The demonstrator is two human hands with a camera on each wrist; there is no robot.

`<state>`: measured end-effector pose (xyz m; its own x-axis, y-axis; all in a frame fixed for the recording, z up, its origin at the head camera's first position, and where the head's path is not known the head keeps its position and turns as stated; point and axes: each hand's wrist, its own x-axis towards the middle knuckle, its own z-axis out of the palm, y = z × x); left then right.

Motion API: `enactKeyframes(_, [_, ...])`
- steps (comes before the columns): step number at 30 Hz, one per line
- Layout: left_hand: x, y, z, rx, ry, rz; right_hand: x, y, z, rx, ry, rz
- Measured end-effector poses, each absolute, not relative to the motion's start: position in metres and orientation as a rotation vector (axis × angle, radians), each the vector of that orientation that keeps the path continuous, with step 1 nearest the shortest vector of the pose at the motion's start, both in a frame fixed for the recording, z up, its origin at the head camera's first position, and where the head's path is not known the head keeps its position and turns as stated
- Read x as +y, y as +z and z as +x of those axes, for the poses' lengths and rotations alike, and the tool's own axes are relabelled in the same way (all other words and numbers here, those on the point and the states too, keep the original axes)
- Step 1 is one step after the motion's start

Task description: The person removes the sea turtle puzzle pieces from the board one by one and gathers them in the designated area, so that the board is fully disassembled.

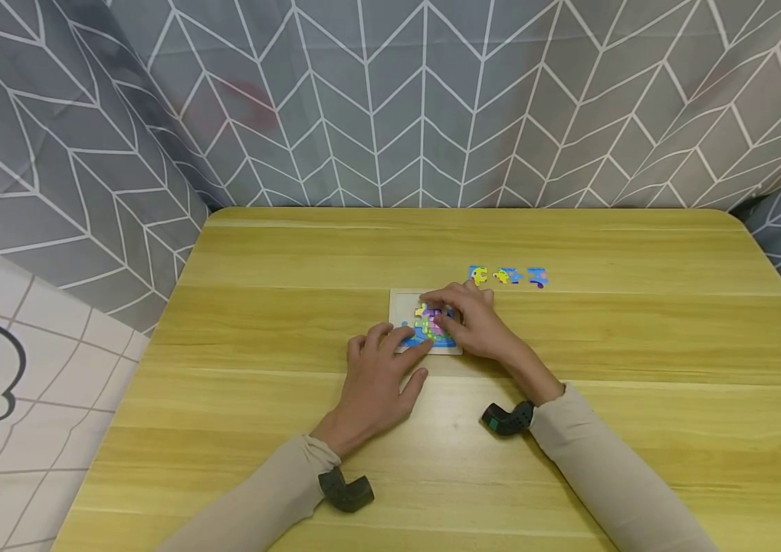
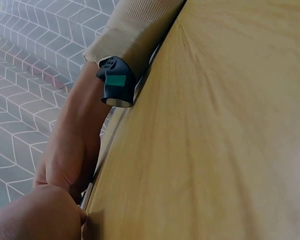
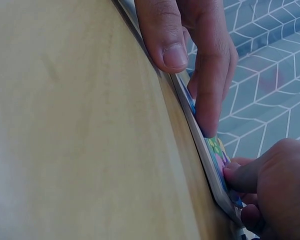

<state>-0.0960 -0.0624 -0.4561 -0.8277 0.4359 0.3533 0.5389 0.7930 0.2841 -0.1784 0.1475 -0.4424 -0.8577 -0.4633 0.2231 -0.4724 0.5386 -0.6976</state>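
A small jigsaw puzzle [image 1: 424, 335] lies partly filled in a pale tray [image 1: 401, 300] on the table, showing purple, green, yellow and blue parts. My left hand [image 1: 378, 376] rests at the tray's lower left, its index finger reaching onto the pieces. My right hand [image 1: 478, 323] is over the right side, thumb and index finger bent down towards the pieces. In the right wrist view its thumb [image 3: 233, 172] touches the puzzle's surface. Whether it pinches a piece is hidden. Behind that hand lie loose puzzle pieces: a yellow and blue one [image 1: 477, 274], another [image 1: 509, 275] and a blue one [image 1: 538, 276].
The wooden table [image 1: 280, 307] reaches back to a grey patterned curtain [image 1: 390, 100]. Black wrist devices [image 1: 347, 492] are worn at both sleeves. White tiled material [image 1: 38, 414] is at the left, beyond the table's edge.
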Motion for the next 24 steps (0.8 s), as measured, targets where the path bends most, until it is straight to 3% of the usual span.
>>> enactKeyframes(24, [-0.0606, -0.4553, -0.0968, -2.743, -0.545, -0.751, 0.1476, -0.4421, -0.1815, -2.733, 1.217, 0.83])
